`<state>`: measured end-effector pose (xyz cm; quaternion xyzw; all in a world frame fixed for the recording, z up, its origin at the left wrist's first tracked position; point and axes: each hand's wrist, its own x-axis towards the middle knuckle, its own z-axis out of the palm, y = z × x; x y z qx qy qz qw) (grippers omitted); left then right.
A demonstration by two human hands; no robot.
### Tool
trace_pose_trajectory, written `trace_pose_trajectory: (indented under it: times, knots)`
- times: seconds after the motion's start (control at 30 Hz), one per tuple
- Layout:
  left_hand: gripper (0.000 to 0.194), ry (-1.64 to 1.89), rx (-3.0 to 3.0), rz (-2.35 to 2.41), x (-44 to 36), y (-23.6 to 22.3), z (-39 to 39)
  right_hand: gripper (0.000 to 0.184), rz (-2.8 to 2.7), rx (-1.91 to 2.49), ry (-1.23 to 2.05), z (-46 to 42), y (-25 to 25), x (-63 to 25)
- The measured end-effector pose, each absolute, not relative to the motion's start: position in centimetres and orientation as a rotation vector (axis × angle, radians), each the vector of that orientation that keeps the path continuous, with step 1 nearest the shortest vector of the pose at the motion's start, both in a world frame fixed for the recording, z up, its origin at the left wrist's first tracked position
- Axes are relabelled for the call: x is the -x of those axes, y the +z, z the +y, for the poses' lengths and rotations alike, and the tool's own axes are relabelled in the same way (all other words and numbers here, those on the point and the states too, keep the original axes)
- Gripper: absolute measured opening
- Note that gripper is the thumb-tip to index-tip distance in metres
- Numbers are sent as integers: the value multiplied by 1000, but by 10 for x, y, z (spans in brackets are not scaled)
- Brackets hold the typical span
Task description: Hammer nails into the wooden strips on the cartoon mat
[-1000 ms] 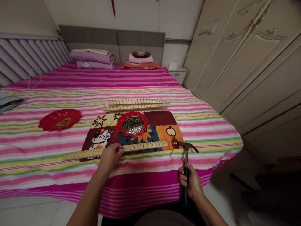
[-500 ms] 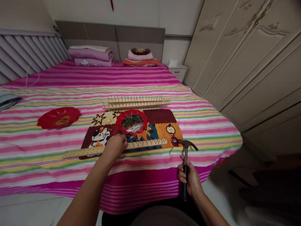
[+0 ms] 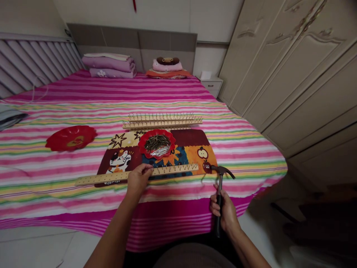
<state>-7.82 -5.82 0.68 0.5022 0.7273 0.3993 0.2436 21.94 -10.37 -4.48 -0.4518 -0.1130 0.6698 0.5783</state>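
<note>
My left hand [image 3: 138,180] curls over a long wooden strip [image 3: 106,178] set with a row of upright nails, and its fingers hide part of the strip. The strip lies across a patterned cat-and-apple mat [image 3: 189,138]. Just beyond my hand, a red scalloped dish [image 3: 145,144] holds a pile of loose nails [image 3: 157,144] on foil. My right hand [image 3: 225,213] is shut around the dark grip of a claw hammer [image 3: 220,182], head up, beside the strip's right end. Two more nail-studded strips [image 3: 162,122] lie past the mat.
All this lies on a pink striped bedspread [image 3: 55,175]. A second red dish [image 3: 71,138] sits to the left, with grey cloth [image 3: 9,117] at the bed's edge. Folded bedding [image 3: 108,64] lines the headboard, and a tall wardrobe [image 3: 279,70] stands on the right.
My left hand has come back toward me from near the red dish and now sits lower on the strip. The hammer has stayed almost still in my right hand.
</note>
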Motion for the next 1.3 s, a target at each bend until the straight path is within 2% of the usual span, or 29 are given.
trace_pose_trajectory:
  times: [0.13,0.33,0.53,0.87,1.0,1.17,1.3]
  knots:
    - [17,1050,-1552,1997,78,3,-56,39,-265,1047,1576,-104,-45,-220]
    - [23,990,-1618,1921,81,-3,-52,36,-268,1053,1571,-104,-46,-221]
    - [18,938,-1737,1918,82,1,-54,35,-259,1049,1578,-103,-46,-221]
    - [18,958,-1747,1945,86,1,-54,36,-337,1107,1494,-107,-44,-215]
    - [19,940,-1804,1946,84,0,-56,34,-500,1205,1416,-117,-23,-206]
    - [21,958,-1836,1972,82,-6,-58,46,-872,1315,1587,-118,29,-180]
    - [21,957,-1842,1993,81,-9,-59,38,-1316,1235,1614,-106,55,-146]
